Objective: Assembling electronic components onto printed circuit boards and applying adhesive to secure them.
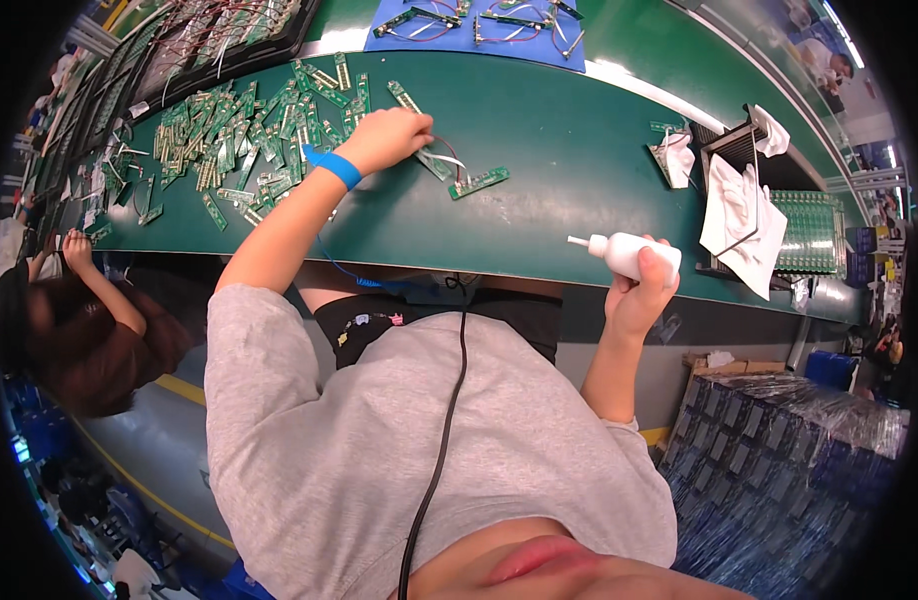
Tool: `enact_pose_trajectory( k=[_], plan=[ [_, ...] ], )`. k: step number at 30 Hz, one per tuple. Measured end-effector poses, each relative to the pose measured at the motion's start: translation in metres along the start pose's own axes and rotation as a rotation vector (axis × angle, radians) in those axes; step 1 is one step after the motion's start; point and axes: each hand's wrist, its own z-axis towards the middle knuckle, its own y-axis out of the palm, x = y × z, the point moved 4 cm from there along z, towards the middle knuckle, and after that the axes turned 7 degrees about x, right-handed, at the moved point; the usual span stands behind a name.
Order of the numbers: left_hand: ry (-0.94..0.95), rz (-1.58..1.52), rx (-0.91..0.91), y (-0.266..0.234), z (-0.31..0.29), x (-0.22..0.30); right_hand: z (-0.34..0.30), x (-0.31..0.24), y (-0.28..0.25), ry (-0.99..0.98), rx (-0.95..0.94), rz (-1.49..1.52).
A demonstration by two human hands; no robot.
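Observation:
My left hand [384, 140], with a blue wrist strap [333, 165] on, is closed over a narrow green circuit board [435, 165] at the middle of the bench. Its fingertips are partly hidden. Red and white wires run from there to a second small circuit board [479, 183] lying to the right. Another narrow board [403, 96] lies just beyond the fingers. My right hand [644, 285] is wrapped round a white squeeze bottle [627, 254], held near the bench's front edge with its thin nozzle pointing left.
Many loose circuit boards [224, 125] are heaped at left. Wired boards lie on a blue mat [469, 40] at the far side and in a black tray [269, 50]. A dark rack [749, 145] with white gloves stands at right. A co-worker's hand [77, 250] is at far left.

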Motion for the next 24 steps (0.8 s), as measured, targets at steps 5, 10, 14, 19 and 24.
enact_pose_trajectory(
  k=[5,10,14,19,24],
  plan=[
    [0.140,0.145,0.553,-0.056,-0.006,0.019,0.004,0.006,-0.013,0.009,-0.041,0.044],
    [0.153,0.040,0.689,-0.106,-0.013,0.021,0.000,-0.016,0.016,-0.074,-0.052,0.071],
    [0.124,-0.163,0.498,-0.127,-0.025,0.041,-0.002,-0.031,0.032,-0.151,-0.082,0.079],
    [0.190,-0.516,0.204,-0.124,-0.054,0.079,0.001,-0.034,0.051,-0.292,-0.180,0.082],
    [0.499,-0.625,0.141,-0.128,-0.078,0.119,-0.002,-0.033,0.070,-0.343,-0.188,0.054]
  ],
)
